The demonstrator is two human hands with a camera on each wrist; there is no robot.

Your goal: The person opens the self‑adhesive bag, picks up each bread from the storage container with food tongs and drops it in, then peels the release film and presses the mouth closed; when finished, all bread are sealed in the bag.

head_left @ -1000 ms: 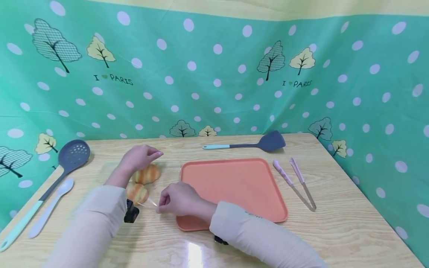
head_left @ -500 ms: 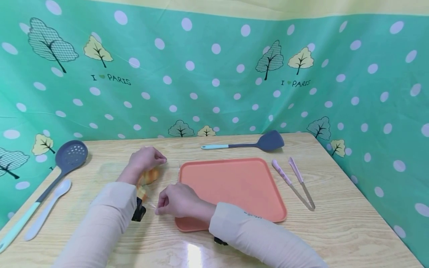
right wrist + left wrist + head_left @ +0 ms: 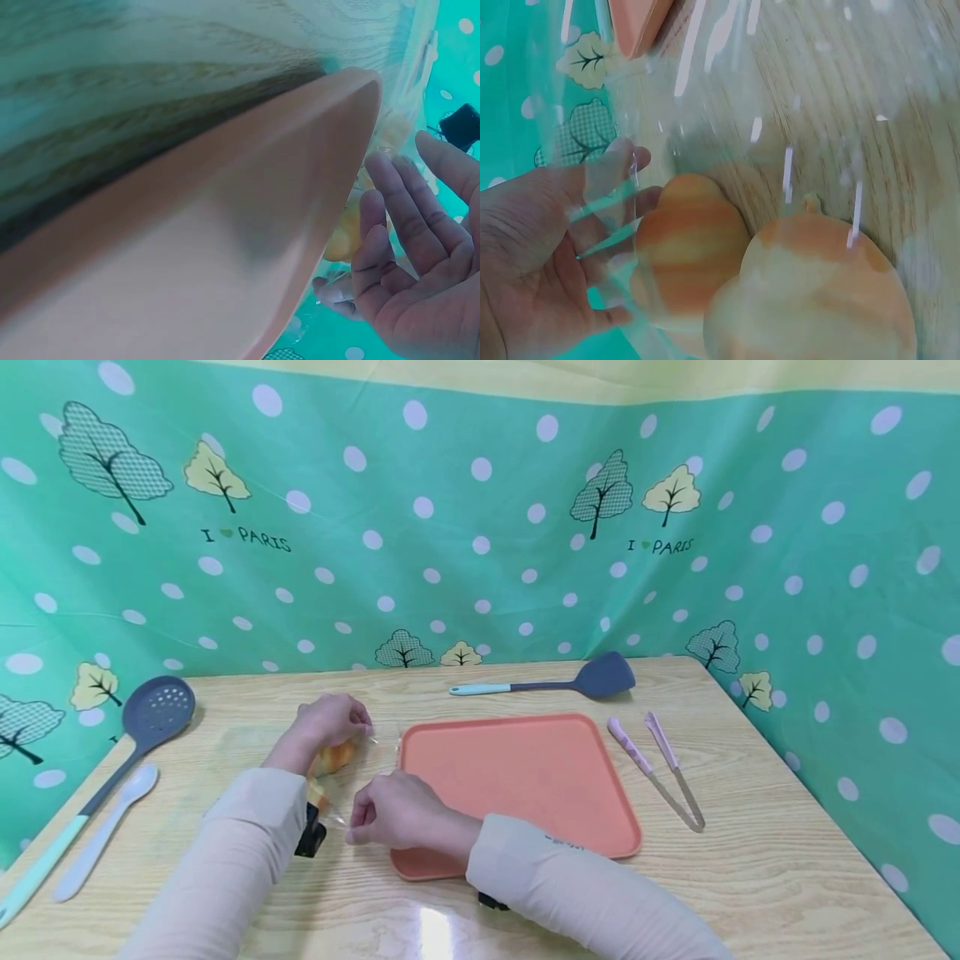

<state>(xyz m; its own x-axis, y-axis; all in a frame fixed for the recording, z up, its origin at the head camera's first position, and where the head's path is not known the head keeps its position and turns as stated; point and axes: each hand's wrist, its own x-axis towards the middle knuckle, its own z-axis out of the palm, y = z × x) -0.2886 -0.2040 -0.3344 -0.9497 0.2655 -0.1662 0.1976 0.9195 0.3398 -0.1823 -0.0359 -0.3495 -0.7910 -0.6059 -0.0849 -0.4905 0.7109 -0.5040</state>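
Note:
Two golden, brown-striped buns point(image 3: 335, 757) lie on the table inside a clear plastic bag point(image 3: 772, 97), partly hidden by my left forearm in the head view. My left hand point(image 3: 330, 722) pinches the far side of the bag's open end. In the left wrist view, the film runs across its thumb and fingers, beside the buns point(image 3: 694, 247). Nearer to me, my right hand point(image 3: 397, 810) pinches the bag's near edge between thumb and fingertips, with its wrist over the pink tray point(image 3: 517, 777).
A slotted skimmer point(image 3: 159, 710) and a pale spoon point(image 3: 112, 827) lie at the left. Behind the tray is a turner point(image 3: 603, 677); to its right, tongs point(image 3: 686, 793) lie spread. A green polka-dot cloth point(image 3: 480, 527) stands behind the table.
My left hand has moved right and slightly down onto the bag's edge, where the film now shows lifted at its fingertips. The right hand stays nearly still. The forearm covers more of the buns.

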